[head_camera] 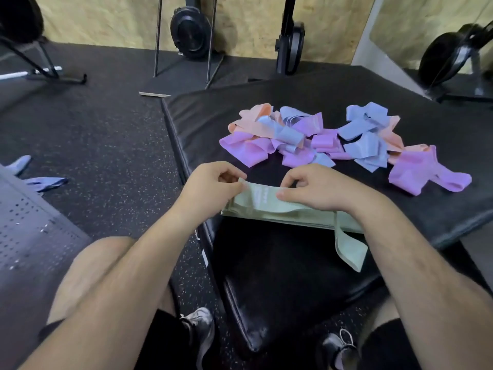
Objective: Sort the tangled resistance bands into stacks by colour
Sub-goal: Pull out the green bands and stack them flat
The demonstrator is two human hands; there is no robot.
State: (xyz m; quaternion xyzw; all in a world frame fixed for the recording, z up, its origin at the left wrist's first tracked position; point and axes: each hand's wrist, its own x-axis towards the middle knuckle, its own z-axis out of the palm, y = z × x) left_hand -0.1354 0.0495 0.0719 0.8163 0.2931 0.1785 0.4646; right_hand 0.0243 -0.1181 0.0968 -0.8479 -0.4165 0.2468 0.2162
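A flat stack of pale green bands [277, 213] lies at the near edge of the black padded mat [208, 121]. My left hand [210, 186] pinches the left end of the top green band [260, 194]. My right hand [317, 189] pinches the same band near its middle. One green band end [349, 248] droops over the mat's edge under my right forearm. Behind the stack sprawls a tangled heap of purple bands [245, 148], blue bands [368, 149] and peach bands [253, 121].
Two blue bands [44, 181] lie on the speckled rubber floor at the left, beside a perforated grey panel [29, 222]. Black gym machines and weight plates [190, 33] stand along the plywood wall. My knees and shoes are below the mat.
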